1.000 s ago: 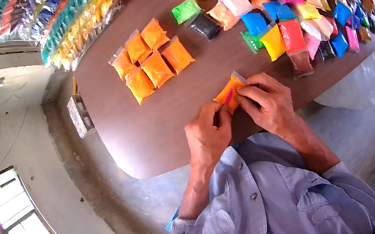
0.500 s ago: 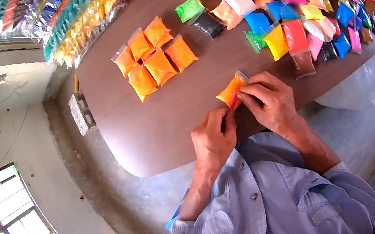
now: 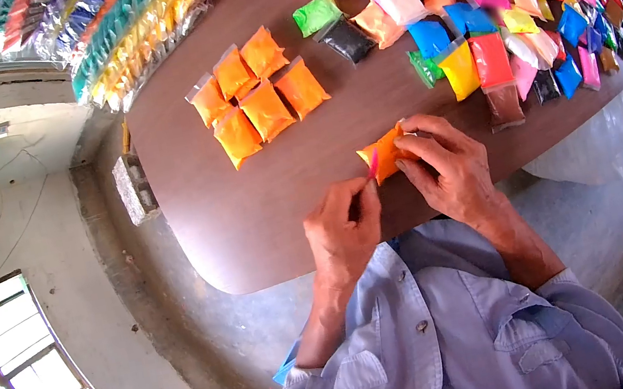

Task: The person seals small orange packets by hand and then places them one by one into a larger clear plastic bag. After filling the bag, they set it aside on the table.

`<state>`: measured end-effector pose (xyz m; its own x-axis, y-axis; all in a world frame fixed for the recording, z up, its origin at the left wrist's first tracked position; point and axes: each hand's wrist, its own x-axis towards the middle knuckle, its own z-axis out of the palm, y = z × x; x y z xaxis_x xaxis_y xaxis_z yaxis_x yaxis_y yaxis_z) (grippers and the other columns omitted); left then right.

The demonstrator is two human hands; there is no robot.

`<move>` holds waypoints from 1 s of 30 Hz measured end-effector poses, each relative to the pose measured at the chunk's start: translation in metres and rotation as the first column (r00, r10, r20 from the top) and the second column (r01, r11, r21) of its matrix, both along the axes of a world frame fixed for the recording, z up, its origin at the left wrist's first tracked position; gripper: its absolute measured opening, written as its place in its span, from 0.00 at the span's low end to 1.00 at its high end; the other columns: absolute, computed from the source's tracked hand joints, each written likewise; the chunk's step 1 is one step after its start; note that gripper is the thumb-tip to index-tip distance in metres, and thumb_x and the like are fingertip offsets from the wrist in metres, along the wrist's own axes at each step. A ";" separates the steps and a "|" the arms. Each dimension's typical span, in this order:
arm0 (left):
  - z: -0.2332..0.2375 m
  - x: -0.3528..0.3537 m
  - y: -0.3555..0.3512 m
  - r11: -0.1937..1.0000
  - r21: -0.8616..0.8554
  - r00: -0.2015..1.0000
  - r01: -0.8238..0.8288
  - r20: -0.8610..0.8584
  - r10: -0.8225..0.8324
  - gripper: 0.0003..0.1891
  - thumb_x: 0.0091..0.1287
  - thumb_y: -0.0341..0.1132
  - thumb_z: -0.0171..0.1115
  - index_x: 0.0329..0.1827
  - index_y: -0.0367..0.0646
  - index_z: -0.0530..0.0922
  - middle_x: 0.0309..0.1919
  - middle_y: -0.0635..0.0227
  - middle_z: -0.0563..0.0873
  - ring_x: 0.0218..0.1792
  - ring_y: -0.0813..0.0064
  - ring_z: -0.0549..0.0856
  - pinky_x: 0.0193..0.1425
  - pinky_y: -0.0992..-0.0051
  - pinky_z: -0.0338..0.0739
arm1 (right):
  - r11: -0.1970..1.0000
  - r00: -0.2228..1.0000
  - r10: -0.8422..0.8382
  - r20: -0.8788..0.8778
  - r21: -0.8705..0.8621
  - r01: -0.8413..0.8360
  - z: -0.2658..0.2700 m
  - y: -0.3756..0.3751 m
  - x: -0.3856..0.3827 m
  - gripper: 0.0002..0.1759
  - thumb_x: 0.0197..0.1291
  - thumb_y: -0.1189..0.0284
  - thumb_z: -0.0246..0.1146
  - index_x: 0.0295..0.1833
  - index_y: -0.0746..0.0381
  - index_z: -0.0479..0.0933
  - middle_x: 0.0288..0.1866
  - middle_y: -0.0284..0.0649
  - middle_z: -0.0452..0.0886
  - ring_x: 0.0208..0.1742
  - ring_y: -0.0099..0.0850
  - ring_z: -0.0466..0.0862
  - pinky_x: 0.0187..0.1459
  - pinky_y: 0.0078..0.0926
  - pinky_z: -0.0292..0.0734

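Near the table's front edge, my right hand (image 3: 449, 167) grips a small orange packet (image 3: 387, 150) by its right end, thumb and fingers closed on it. My left hand (image 3: 340, 227) is closed in a pinch on a thin pink strip (image 3: 374, 162), whose free end lies across the packet's left part in this view. Farther up and to the left lies a group of similar plump orange packets (image 3: 265, 111) in clear bags, set close together in two rows.
A large heap of colourful packets (image 3: 463, 19) covers the table's right and far side. A green packet (image 3: 315, 16) and a black packet (image 3: 346, 39) lie at its near-left edge. Clear bags of coloured items (image 3: 137, 38) rest at the far left. The brown table (image 3: 195, 214) has a rounded corner.
My left hand has shifted slightly left with the pink strip, which now crosses nearer the packet's left end. My right fingers have moved up onto the packet's right end.
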<state>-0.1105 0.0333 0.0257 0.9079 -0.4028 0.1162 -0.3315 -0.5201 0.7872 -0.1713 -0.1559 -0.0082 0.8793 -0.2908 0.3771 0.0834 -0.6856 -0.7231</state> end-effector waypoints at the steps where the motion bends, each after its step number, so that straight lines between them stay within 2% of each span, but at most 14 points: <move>1: -0.005 -0.003 -0.004 1.000 -0.003 1.000 0.000 -0.004 0.000 0.03 0.73 0.26 0.76 0.44 0.37 0.89 0.33 0.57 0.93 0.31 0.73 0.91 0.38 0.72 0.85 | 1.000 1.000 0.010 0.008 -0.016 -0.010 -0.001 0.000 0.000 0.14 0.63 0.75 0.80 0.53 0.61 0.88 0.61 0.41 0.87 0.50 0.39 0.93 0.51 0.36 0.91; 3: -0.015 -0.004 -0.010 0.999 -0.009 0.998 0.038 0.042 -0.037 0.03 0.72 0.25 0.76 0.43 0.36 0.89 0.33 0.54 0.93 0.31 0.69 0.92 0.38 0.71 0.85 | 0.999 1.000 0.023 0.015 -0.032 -0.023 -0.003 -0.001 -0.001 0.14 0.63 0.75 0.80 0.53 0.61 0.88 0.61 0.41 0.87 0.49 0.39 0.93 0.51 0.35 0.91; 4: -0.013 -0.004 -0.010 0.999 0.046 0.999 0.027 0.037 -0.028 0.02 0.71 0.23 0.76 0.42 0.36 0.89 0.32 0.53 0.92 0.31 0.66 0.93 0.38 0.69 0.86 | 0.998 0.999 0.028 0.028 -0.054 -0.027 -0.004 -0.002 0.000 0.14 0.63 0.75 0.81 0.53 0.61 0.88 0.61 0.41 0.87 0.49 0.39 0.93 0.51 0.35 0.91; 11: -0.012 0.022 0.011 0.991 0.129 0.997 -0.032 0.081 0.022 0.04 0.72 0.25 0.76 0.42 0.36 0.88 0.31 0.54 0.91 0.30 0.67 0.91 0.36 0.69 0.84 | 0.999 1.000 0.014 0.006 -0.031 -0.013 -0.006 0.001 -0.002 0.14 0.61 0.74 0.82 0.52 0.60 0.89 0.58 0.39 0.87 0.45 0.36 0.92 0.47 0.33 0.90; 16: 0.005 0.014 -0.009 0.999 0.054 0.996 -0.004 0.089 -0.001 0.03 0.71 0.25 0.76 0.43 0.36 0.88 0.32 0.55 0.91 0.30 0.68 0.92 0.36 0.71 0.84 | 0.999 1.000 0.011 0.025 -0.054 -0.009 -0.003 0.001 -0.002 0.15 0.60 0.74 0.82 0.51 0.59 0.89 0.55 0.37 0.88 0.46 0.37 0.91 0.47 0.35 0.90; 18: 0.005 0.013 -0.022 0.989 0.111 0.986 0.102 0.122 -0.115 0.03 0.70 0.25 0.76 0.42 0.38 0.88 0.33 0.56 0.91 0.30 0.62 0.92 0.36 0.68 0.85 | 0.997 0.999 0.011 0.040 -0.072 -0.009 -0.003 0.000 -0.001 0.15 0.59 0.74 0.82 0.51 0.59 0.89 0.54 0.37 0.88 0.46 0.38 0.91 0.47 0.37 0.90; 19: 0.006 0.014 -0.026 0.989 0.109 0.986 0.102 0.122 -0.115 0.03 0.70 0.25 0.76 0.42 0.38 0.88 0.33 0.56 0.91 0.30 0.62 0.92 0.36 0.68 0.85 | 0.997 0.999 0.008 0.040 -0.082 -0.005 -0.003 0.000 -0.001 0.15 0.59 0.74 0.82 0.51 0.58 0.90 0.53 0.37 0.88 0.46 0.39 0.91 0.48 0.37 0.89; 21: 0.008 0.019 -0.036 0.950 0.282 0.959 0.131 0.207 -0.193 0.02 0.69 0.27 0.75 0.40 0.41 0.88 0.33 0.57 0.91 0.31 0.54 0.91 0.38 0.61 0.86 | 0.995 0.999 -0.001 0.038 -0.096 0.005 -0.003 -0.001 -0.001 0.15 0.58 0.73 0.82 0.51 0.57 0.90 0.53 0.36 0.89 0.47 0.39 0.91 0.48 0.38 0.89; 24: 0.009 0.028 -0.034 0.916 0.364 0.930 0.168 0.250 -0.270 0.02 0.69 0.30 0.73 0.37 0.42 0.88 0.34 0.58 0.91 0.32 0.51 0.90 0.40 0.57 0.87 | 0.997 0.998 0.012 0.060 -0.082 -0.007 -0.002 -0.001 -0.001 0.15 0.57 0.73 0.82 0.51 0.57 0.90 0.52 0.35 0.89 0.46 0.39 0.91 0.48 0.37 0.89; 28: 0.018 0.043 -0.027 0.904 0.393 0.905 0.167 0.304 -0.299 0.03 0.69 0.29 0.72 0.37 0.41 0.89 0.34 0.59 0.92 0.33 0.52 0.91 0.41 0.58 0.88 | 0.995 1.000 0.010 0.021 -0.098 -0.008 -0.003 -0.001 -0.002 0.13 0.58 0.73 0.82 0.49 0.56 0.90 0.51 0.34 0.89 0.46 0.38 0.91 0.48 0.35 0.89; 30: 0.019 0.051 -0.021 0.874 0.473 0.943 0.110 0.227 -0.242 0.03 0.70 0.29 0.71 0.38 0.41 0.90 0.34 0.60 0.92 0.34 0.52 0.91 0.43 0.58 0.88 | 0.995 1.000 -0.001 0.018 -0.101 0.003 -0.003 -0.001 -0.003 0.13 0.58 0.73 0.82 0.49 0.56 0.90 0.51 0.34 0.89 0.46 0.38 0.91 0.48 0.35 0.89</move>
<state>-0.0600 0.0126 0.0443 0.7760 -0.6203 0.1143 -0.6161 -0.7064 0.3485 -0.1746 -0.1569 -0.0113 0.8718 -0.2519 0.4201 0.0943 -0.7552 -0.6486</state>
